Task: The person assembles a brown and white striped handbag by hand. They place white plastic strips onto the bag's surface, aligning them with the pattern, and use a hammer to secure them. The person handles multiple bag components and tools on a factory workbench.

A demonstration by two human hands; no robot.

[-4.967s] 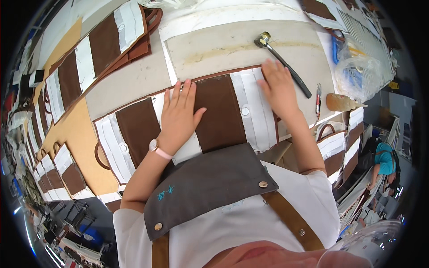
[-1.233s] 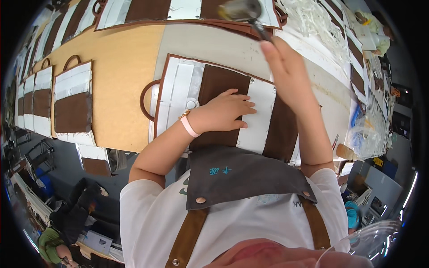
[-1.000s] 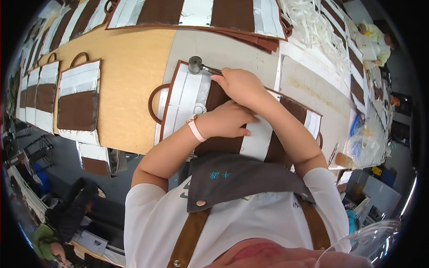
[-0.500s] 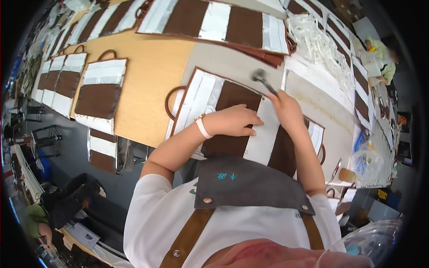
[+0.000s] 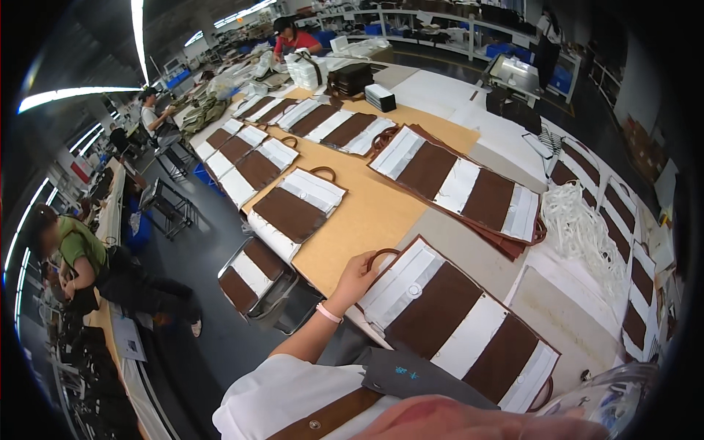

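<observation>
A brown-and-white striped bag panel (image 5: pixel 427 312) lies on the work table in front of me, with a brown loop handle (image 5: pixel 382 254) at its left end. My left hand (image 5: pixel 357 279), a pale band on its wrist, is at that end with its fingers closed round the base of the handle. A second handle (image 5: pixel 541 394) shows at the panel's lower right end. My right hand is out of view. Near my lower right a small dark round thing (image 5: pixel 585 375) sits on the table, too little of it showing to name.
Beyond the panel lies a stack of similar striped bag panels (image 5: pixel 480 176). More panels (image 5: pixel 297 205) lie along the left table edge. A heap of white strips (image 5: pixel 583 220) is at the right. A stool (image 5: pixel 260 282) stands left of the table. Co-workers are farther off; one wears green (image 5: pixel 77 242).
The view has swung up and left. My left hand moved from the panel's middle to its left handle. My right hand, holding a dark-headed hand tool before, has left the view.
</observation>
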